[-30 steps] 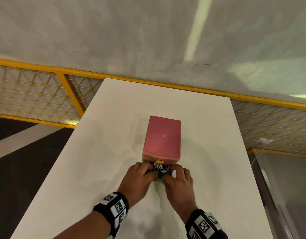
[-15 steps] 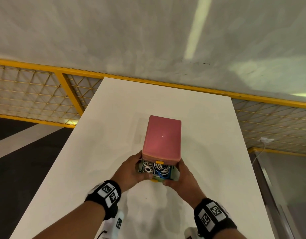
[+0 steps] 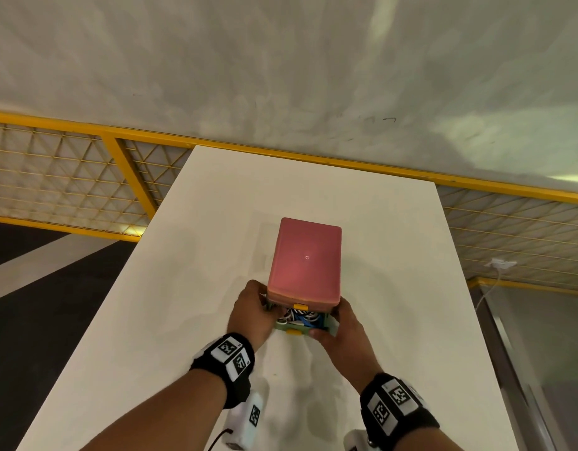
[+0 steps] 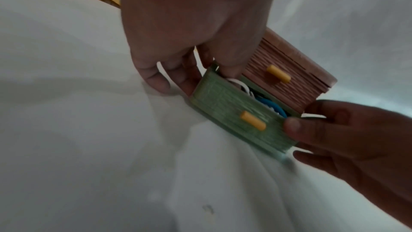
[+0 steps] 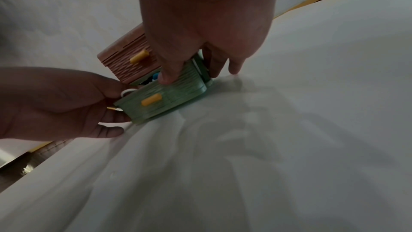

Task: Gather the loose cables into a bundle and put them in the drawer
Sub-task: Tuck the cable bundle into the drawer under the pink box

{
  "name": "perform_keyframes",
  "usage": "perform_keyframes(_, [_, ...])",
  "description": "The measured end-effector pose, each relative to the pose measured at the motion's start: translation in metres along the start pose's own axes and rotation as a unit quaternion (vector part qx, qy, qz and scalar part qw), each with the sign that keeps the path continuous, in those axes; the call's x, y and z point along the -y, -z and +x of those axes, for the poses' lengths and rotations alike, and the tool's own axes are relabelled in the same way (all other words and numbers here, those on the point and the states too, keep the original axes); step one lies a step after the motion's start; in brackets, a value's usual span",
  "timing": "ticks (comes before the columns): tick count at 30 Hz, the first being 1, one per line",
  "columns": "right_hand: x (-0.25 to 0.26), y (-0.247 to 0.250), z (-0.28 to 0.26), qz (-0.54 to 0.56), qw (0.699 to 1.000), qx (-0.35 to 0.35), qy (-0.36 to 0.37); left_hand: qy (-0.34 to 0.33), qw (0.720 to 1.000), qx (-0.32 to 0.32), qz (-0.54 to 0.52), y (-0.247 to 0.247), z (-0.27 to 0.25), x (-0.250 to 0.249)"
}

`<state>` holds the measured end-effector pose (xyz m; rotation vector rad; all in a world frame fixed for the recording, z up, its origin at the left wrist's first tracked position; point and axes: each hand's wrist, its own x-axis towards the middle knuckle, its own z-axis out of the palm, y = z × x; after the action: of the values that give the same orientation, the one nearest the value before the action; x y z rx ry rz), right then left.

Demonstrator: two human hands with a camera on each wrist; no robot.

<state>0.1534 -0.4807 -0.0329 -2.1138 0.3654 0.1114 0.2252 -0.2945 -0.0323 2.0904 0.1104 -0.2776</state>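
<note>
A small pink drawer box (image 3: 305, 260) stands in the middle of the white table (image 3: 183, 288). Its lower green drawer (image 3: 302, 328) sticks out a little toward me, and its yellow knob (image 4: 253, 120) faces me. Coiled white and blue cables (image 3: 299, 317) lie inside the drawer; blue cable (image 4: 273, 106) shows over its front wall. My left hand (image 3: 250, 315) grips the drawer's left side, with the thumb at the top corner. My right hand (image 3: 341, 327) pinches the right side, its thumb (image 5: 167, 77) pressed on the green front (image 5: 169, 98). The upper pink drawer (image 4: 283, 80) is closed.
A yellow-framed mesh railing (image 3: 85, 177) runs behind and to the left of the table. Dark floor drops off past the left table edge. A white plug with a cord (image 3: 499, 265) hangs at the right. White wrist-camera housings (image 3: 248, 418) sit near the table's front.
Both hands have left the top of the cables and moved out to the drawer's two sides. The green drawer now sticks out slightly less from the box.
</note>
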Motion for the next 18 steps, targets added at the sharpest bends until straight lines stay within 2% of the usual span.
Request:
perform_keyframes(4, [0.002, -0.004, 0.001, -0.006, 1.0, -0.022, -0.015, -0.018, 0.999, -0.018, 0.033, -0.006, -0.001, 0.005])
perform_keyframes(10, [0.005, -0.002, 0.001, 0.01, 1.0, -0.015, -0.024, -0.017, 0.997, 0.057, -0.05, 0.001, -0.01, 0.024])
perform_keyframes(13, [0.006, -0.002, 0.0, 0.017, 0.999, -0.02, -0.025, -0.06, 0.994, 0.088, -0.021, 0.005, -0.014, 0.026])
perform_keyframes(18, [0.007, -0.004, -0.001, 0.028, 0.999, -0.026, -0.027, -0.094, 0.994, 0.024, 0.044, -0.002, -0.013, 0.023])
